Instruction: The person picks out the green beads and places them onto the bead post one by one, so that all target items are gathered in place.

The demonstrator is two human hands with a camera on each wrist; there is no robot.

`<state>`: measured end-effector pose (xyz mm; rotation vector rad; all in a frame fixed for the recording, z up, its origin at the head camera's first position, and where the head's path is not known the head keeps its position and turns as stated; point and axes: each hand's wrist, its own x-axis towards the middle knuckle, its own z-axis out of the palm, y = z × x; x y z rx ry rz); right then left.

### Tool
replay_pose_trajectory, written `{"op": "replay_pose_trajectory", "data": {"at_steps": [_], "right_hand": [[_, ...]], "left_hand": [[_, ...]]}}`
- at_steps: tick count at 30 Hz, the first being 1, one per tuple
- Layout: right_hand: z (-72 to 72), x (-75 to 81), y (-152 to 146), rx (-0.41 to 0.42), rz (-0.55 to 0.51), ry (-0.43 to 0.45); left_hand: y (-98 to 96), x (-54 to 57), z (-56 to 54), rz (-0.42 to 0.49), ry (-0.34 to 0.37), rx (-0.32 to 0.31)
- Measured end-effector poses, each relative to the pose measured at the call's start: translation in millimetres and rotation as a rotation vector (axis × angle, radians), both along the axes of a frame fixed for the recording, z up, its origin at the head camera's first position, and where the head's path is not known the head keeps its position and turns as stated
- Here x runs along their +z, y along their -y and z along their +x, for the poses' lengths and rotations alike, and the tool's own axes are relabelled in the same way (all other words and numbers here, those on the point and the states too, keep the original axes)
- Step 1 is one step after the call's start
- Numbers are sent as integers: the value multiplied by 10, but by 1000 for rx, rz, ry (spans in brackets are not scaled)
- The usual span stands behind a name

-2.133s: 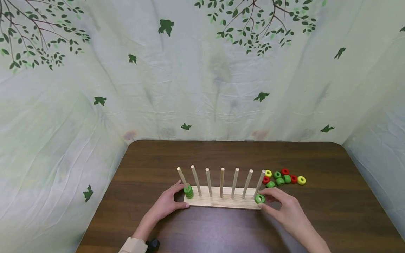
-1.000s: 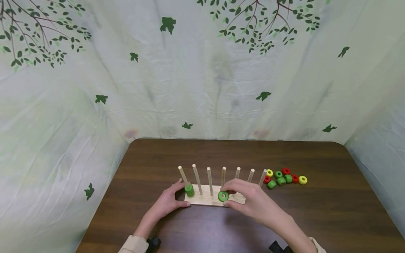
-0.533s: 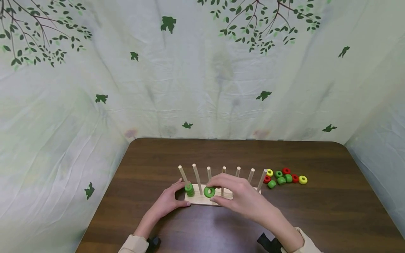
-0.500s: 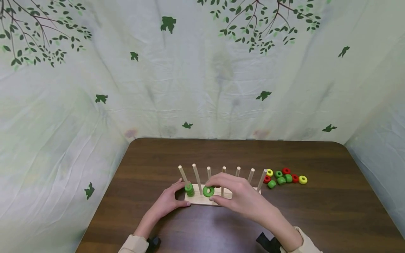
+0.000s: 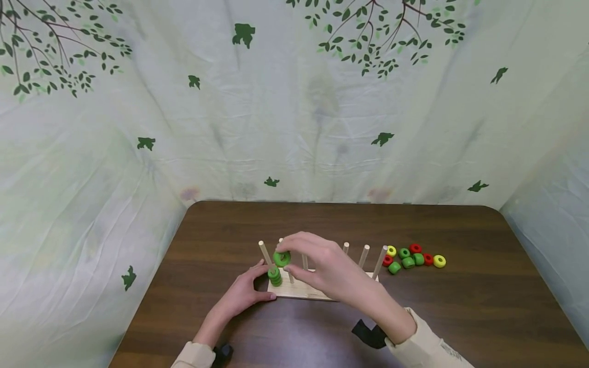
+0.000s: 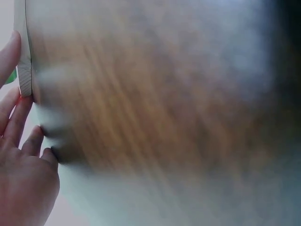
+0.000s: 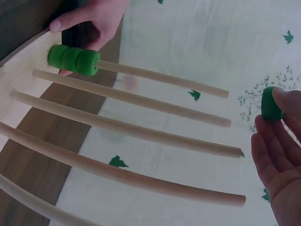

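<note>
A pale wooden peg board (image 5: 299, 292) with a row of upright pegs lies on the table. My left hand (image 5: 243, 290) grips its left end, thumb at the front corner and fingers along the end. The left wrist view catches only the end of the board (image 6: 25, 70) beside those fingers. Three green beads (image 7: 74, 60) are stacked on the leftmost peg. Between thumb and fingertips, my right hand (image 5: 329, 263) pinches another green bead (image 5: 282, 259). That bead overlaps the second peg's upper part in the head view; the right wrist view has it beyond the peg tips.
Loose red, yellow and green beads (image 5: 408, 262) lie in a cluster right of the board. The other pegs (image 7: 141, 127) are bare. The brown table (image 5: 230, 225) meets a leaf-printed cloth (image 5: 294, 112) at its back edge.
My right hand has carried the green bead leftward from the board's right end, then raised it near the second peg's top. The left hand has stayed on the board's end.
</note>
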<state>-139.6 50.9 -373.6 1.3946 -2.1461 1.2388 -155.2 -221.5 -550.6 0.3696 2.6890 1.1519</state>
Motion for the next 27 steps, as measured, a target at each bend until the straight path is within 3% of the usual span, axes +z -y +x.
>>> {"op": "replay_pose_trajectory", "data": {"at_steps": [12,27], "right_hand": [[-170,120,233,-52,63,63],[-315,117,424,-115,285,239]], "left_hand": [[-2,38,5,-2,3,-10],[15,34,6,5,18,-24]]}}
